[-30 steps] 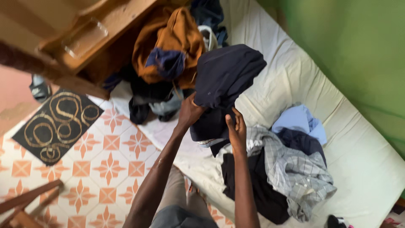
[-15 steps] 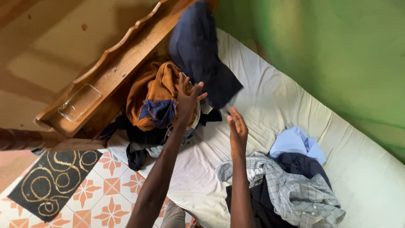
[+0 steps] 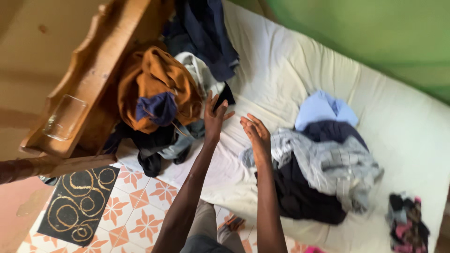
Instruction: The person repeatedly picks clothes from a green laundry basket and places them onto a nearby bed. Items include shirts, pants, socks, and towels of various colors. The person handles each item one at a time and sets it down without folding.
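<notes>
Meanwhile, a heap of clothes, topped by an orange garment, lay at the mattress's head end against the wooden headboard. The left hand hovered beside it, fingers spread, holding nothing. The right hand was likewise open and empty, just beside a grey checked shirt piled mid-mattress. A dark blue garment lay at the top corner.

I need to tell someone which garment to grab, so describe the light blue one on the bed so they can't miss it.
On the white mattress, find the heap of clothes beyond the right hand. The light blue garment lies at that heap's far edge, toward the green wall. It is the only pale blue piece, bordering dark navy and grey striped cloth.
</notes>
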